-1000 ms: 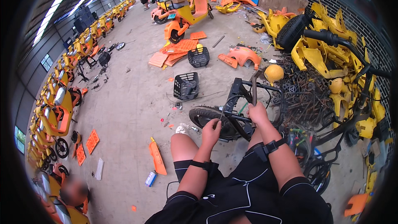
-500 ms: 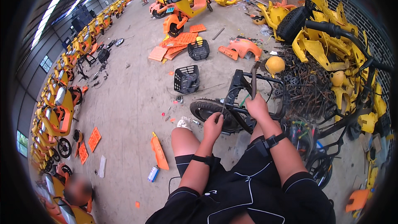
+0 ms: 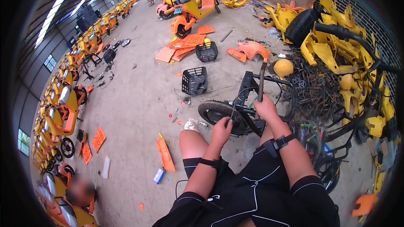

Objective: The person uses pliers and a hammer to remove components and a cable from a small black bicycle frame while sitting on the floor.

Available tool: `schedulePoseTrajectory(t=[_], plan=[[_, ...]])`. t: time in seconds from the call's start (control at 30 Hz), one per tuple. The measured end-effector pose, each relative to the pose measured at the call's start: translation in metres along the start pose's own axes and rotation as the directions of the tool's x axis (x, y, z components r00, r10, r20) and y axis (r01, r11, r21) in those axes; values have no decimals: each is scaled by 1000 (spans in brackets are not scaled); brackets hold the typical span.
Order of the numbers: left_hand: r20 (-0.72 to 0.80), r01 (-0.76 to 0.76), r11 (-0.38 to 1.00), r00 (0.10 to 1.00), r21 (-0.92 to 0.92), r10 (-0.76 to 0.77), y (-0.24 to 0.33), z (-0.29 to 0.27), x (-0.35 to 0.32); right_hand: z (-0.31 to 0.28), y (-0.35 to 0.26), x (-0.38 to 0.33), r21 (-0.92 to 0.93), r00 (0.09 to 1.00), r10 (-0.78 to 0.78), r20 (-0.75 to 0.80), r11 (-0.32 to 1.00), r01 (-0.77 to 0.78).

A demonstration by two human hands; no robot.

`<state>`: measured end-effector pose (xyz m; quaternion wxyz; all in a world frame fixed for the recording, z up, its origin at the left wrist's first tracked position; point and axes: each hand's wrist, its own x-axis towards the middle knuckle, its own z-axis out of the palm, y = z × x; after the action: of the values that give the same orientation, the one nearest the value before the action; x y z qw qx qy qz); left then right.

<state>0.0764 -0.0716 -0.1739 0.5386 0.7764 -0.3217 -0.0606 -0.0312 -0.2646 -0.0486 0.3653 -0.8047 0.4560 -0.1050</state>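
Note:
My right hand [image 3: 266, 108] is closed round the brown handle of a hammer-like tool [image 3: 261, 80], which points up and away from me. The tool's far end is small and hard to make out. My left hand [image 3: 222, 129] pinches a thin dark rod [image 3: 234, 108], held upright beside the wheel. Before me lies a stripped black scooter frame [image 3: 243, 87] with a black-tyred wheel [image 3: 210, 110]. Both hands are above this end of the frame, the right one further right and slightly farther off.
A black basket [image 3: 195, 80] and orange panels [image 3: 185, 42] lie ahead. On the right are a heap of rusty metal parts [image 3: 317, 88], a yellow helmet [image 3: 283, 67] and yellow body panels [image 3: 324, 54]. Yellow scooters [image 3: 63, 109] line the left. An orange strip [image 3: 165, 153] and a can [image 3: 158, 175] lie near my leg.
The far end of the hammer-like tool has risen a little in my right hand. My left hand keeps its place with the rod. The whole view has shifted slightly.

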Motion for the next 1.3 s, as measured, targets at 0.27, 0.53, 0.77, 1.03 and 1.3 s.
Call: schedulePoseTrajectory(t=[0.27,0.53,0.77,1.03,1.3], plan=[[31,45,998,998,52,-47,-13,-9,-6,-5,-13,-7,-14,997,70,-24,997,-70],[49,14,998,999,64,-18,-4,-3,-15,-11,-8,-8,53,997,-1,73,999,-3],[35,-49,999,998,17,49,-14,-4,-24,-6,-16,-19,-28,1000,23,-15,999,-23],[102,36,999,994,-23,-34,-43,-14,-45,-3,-18,-21,-26,998,-3,-57,1000,2],[130,32,999,991,11,-33,-43,-15,-79,-4,-16,-21,-32,999,2,-37,999,-3]])
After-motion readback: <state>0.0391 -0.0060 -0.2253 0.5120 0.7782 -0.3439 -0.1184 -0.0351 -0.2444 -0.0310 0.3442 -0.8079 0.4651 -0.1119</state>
